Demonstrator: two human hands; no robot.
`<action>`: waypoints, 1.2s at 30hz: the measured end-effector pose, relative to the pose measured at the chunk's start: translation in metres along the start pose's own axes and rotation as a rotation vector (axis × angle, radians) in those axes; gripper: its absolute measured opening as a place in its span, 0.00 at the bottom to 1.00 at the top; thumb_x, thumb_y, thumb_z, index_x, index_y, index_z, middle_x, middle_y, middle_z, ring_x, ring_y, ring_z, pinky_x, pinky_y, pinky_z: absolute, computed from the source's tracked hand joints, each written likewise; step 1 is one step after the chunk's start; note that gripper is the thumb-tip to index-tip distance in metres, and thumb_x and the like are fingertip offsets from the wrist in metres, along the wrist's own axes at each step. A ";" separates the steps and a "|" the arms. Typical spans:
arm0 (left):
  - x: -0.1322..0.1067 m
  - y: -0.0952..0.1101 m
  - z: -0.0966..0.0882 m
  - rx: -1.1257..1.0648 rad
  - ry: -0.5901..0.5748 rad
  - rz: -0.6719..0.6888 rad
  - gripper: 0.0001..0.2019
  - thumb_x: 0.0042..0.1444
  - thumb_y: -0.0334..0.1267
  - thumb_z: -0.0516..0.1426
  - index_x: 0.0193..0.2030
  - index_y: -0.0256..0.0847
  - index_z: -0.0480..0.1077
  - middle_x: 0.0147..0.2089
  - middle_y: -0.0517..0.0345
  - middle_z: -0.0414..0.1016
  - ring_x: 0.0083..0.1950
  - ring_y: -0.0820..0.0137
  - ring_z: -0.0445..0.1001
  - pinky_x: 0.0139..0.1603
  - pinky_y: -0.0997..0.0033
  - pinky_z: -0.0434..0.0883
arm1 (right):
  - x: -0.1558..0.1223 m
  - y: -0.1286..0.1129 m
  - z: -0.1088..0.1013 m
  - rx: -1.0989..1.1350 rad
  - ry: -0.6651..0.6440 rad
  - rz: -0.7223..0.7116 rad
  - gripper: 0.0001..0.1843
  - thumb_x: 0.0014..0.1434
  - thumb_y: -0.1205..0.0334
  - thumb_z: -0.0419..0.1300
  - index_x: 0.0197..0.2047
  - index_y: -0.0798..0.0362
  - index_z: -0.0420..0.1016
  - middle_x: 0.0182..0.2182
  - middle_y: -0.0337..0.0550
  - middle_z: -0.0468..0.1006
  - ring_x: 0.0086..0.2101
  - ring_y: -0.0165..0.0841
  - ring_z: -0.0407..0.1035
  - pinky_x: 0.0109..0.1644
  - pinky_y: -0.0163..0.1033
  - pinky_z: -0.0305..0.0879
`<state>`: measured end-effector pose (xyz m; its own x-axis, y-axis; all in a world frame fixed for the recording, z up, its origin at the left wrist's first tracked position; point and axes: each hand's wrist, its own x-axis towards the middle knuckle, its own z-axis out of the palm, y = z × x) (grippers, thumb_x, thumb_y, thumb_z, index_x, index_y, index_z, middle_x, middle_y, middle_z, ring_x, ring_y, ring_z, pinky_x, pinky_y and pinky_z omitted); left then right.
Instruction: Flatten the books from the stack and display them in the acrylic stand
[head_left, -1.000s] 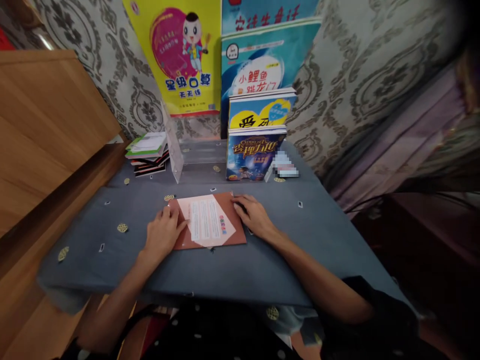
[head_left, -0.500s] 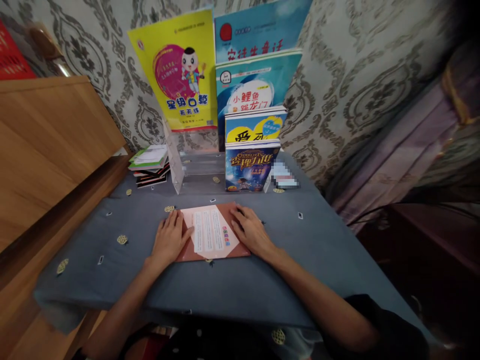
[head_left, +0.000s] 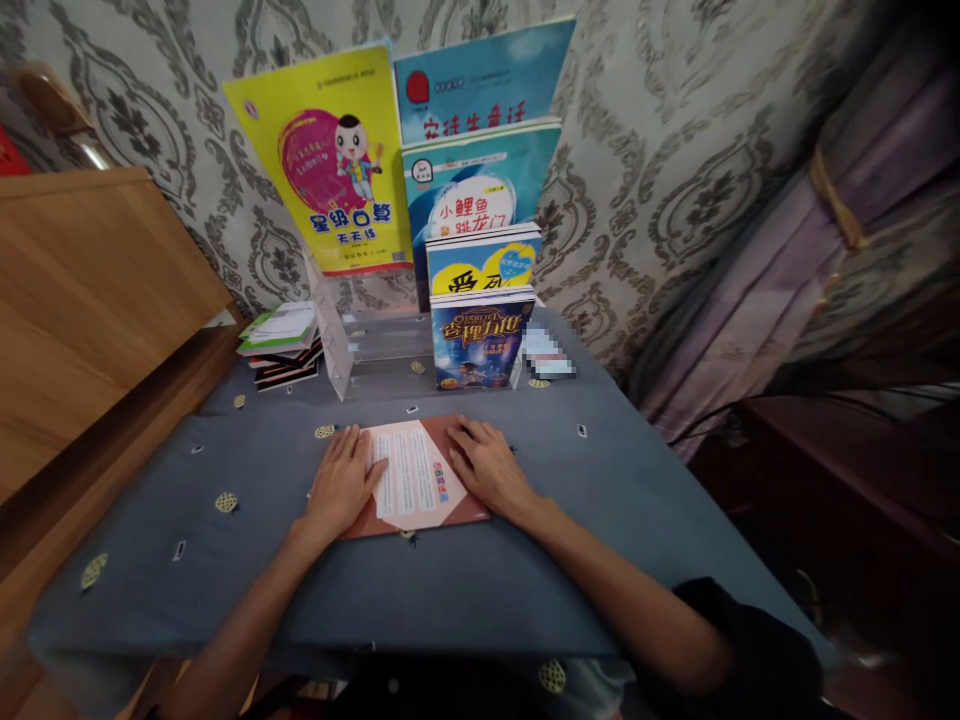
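A thin book with a reddish-brown cover and a pink panel of printed text lies flat on the table, its lettering turned sideways. My left hand rests palm down over its left edge, fingers stretched out, thumb reaching onto the printed panel. On the right side, my right hand lies over the upper right part with its fingers extended and slightly bent. Both touch the cover from above; neither grasps it. The book's left and right edges are partly hidden under the hands.
Behind the book stands a clear stepped book rack. It holds a yellow workbook, two teal books, a blue-yellow book and a dark blue book. A small book stack sits left. A wooden cabinet borders the table.
My view has turned slightly, shifting the scene left and a little down. My left hand has slid a little to the right over the book. My right hand stays on its right side.
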<state>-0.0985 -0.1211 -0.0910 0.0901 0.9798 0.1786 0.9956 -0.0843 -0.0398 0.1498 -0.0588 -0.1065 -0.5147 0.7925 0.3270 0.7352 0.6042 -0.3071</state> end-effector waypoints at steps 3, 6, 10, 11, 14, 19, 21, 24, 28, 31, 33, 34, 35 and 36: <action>0.004 0.004 0.003 -0.036 0.004 0.035 0.26 0.68 0.46 0.47 0.66 0.31 0.59 0.68 0.36 0.61 0.71 0.54 0.58 0.70 0.49 0.55 | 0.000 -0.001 0.000 -0.001 0.005 0.001 0.20 0.66 0.63 0.49 0.56 0.56 0.73 0.57 0.58 0.70 0.52 0.47 0.65 0.55 0.54 0.63; 0.008 0.009 0.003 -0.056 -0.015 0.049 0.26 0.68 0.45 0.46 0.67 0.30 0.57 0.69 0.36 0.59 0.72 0.54 0.56 0.70 0.49 0.55 | 0.000 -0.001 0.000 -0.002 0.014 0.002 0.19 0.66 0.63 0.50 0.56 0.53 0.73 0.57 0.57 0.71 0.52 0.47 0.65 0.55 0.54 0.62; 0.012 0.015 -0.001 -0.068 -0.069 0.072 0.26 0.69 0.44 0.45 0.68 0.30 0.57 0.70 0.37 0.57 0.72 0.55 0.55 0.70 0.48 0.54 | 0.001 -0.002 -0.002 -0.010 -0.007 0.014 0.19 0.65 0.63 0.50 0.57 0.54 0.73 0.56 0.57 0.71 0.52 0.47 0.65 0.55 0.53 0.63; 0.013 0.016 -0.002 -0.071 -0.083 0.077 0.26 0.69 0.44 0.45 0.68 0.30 0.57 0.71 0.38 0.57 0.72 0.55 0.55 0.71 0.48 0.54 | 0.001 -0.003 -0.003 -0.013 -0.014 0.018 0.19 0.65 0.63 0.50 0.57 0.55 0.73 0.56 0.58 0.71 0.52 0.47 0.65 0.55 0.53 0.63; 0.016 0.019 -0.003 -0.092 -0.105 0.106 0.26 0.69 0.43 0.45 0.69 0.30 0.56 0.71 0.38 0.54 0.73 0.56 0.52 0.71 0.49 0.54 | 0.002 -0.004 -0.004 -0.019 -0.026 0.019 0.20 0.65 0.63 0.50 0.57 0.57 0.72 0.57 0.60 0.70 0.52 0.48 0.65 0.55 0.53 0.63; 0.023 0.026 0.001 -0.152 -0.133 0.154 0.26 0.69 0.43 0.45 0.70 0.33 0.55 0.72 0.40 0.52 0.74 0.58 0.50 0.71 0.49 0.53 | 0.002 -0.002 -0.003 0.013 -0.010 0.017 0.19 0.64 0.65 0.53 0.56 0.57 0.73 0.57 0.59 0.71 0.54 0.47 0.65 0.56 0.53 0.62; 0.027 0.031 0.002 -0.172 -0.144 0.179 0.26 0.69 0.43 0.44 0.70 0.34 0.53 0.73 0.41 0.51 0.74 0.58 0.50 0.71 0.48 0.52 | 0.002 -0.001 -0.003 0.021 -0.009 0.012 0.19 0.64 0.64 0.53 0.57 0.56 0.73 0.58 0.59 0.70 0.55 0.47 0.65 0.57 0.53 0.61; 0.032 0.041 0.000 -0.183 -0.152 0.226 0.26 0.70 0.43 0.43 0.71 0.35 0.52 0.73 0.42 0.51 0.74 0.60 0.49 0.71 0.48 0.51 | 0.002 0.001 -0.003 0.031 -0.014 -0.003 0.19 0.64 0.63 0.53 0.56 0.55 0.73 0.58 0.58 0.71 0.55 0.47 0.65 0.57 0.53 0.61; 0.040 0.054 -0.003 -0.171 -0.170 0.270 0.26 0.70 0.42 0.42 0.71 0.34 0.51 0.73 0.42 0.50 0.75 0.60 0.48 0.72 0.46 0.48 | 0.004 0.002 -0.004 0.078 -0.001 0.022 0.22 0.63 0.64 0.53 0.59 0.59 0.69 0.57 0.58 0.72 0.55 0.47 0.65 0.58 0.52 0.60; 0.045 0.062 -0.004 -0.186 -0.192 0.309 0.27 0.70 0.43 0.42 0.72 0.34 0.50 0.74 0.42 0.49 0.75 0.60 0.47 0.71 0.44 0.47 | 0.004 0.003 -0.006 0.137 0.001 0.061 0.26 0.62 0.65 0.52 0.62 0.61 0.63 0.55 0.59 0.74 0.54 0.47 0.66 0.57 0.52 0.61; 0.050 0.066 -0.004 -0.209 -0.190 0.342 0.27 0.70 0.44 0.41 0.72 0.36 0.50 0.74 0.44 0.49 0.75 0.61 0.47 0.71 0.44 0.46 | 0.004 0.006 -0.007 0.206 0.017 0.079 0.28 0.61 0.66 0.51 0.65 0.60 0.59 0.55 0.58 0.74 0.54 0.46 0.66 0.57 0.53 0.61; 0.052 0.068 -0.004 -0.221 -0.192 0.356 0.27 0.70 0.44 0.42 0.72 0.36 0.50 0.74 0.44 0.49 0.75 0.61 0.47 0.72 0.44 0.46 | 0.004 0.008 -0.007 0.251 0.030 0.084 0.29 0.61 0.66 0.50 0.66 0.59 0.57 0.55 0.57 0.74 0.55 0.46 0.66 0.58 0.53 0.61; 0.055 0.069 -0.003 -0.234 -0.196 0.369 0.27 0.70 0.44 0.42 0.72 0.37 0.49 0.74 0.44 0.48 0.75 0.62 0.47 0.72 0.45 0.46 | 0.004 0.010 -0.008 0.298 0.043 0.088 0.30 0.61 0.67 0.50 0.67 0.58 0.55 0.55 0.57 0.74 0.56 0.45 0.66 0.59 0.53 0.61; 0.057 0.071 -0.003 -0.246 -0.201 0.383 0.27 0.69 0.44 0.42 0.72 0.37 0.49 0.74 0.45 0.48 0.75 0.62 0.46 0.72 0.46 0.46 | 0.004 0.013 -0.008 0.342 0.052 0.092 0.31 0.61 0.68 0.49 0.68 0.58 0.53 0.55 0.56 0.75 0.56 0.44 0.66 0.60 0.53 0.61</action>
<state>-0.0229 -0.0718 -0.0805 0.4682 0.8836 0.0029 0.8702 -0.4617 0.1722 0.1603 -0.0482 -0.1020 -0.4235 0.8452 0.3260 0.5826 0.5297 -0.6164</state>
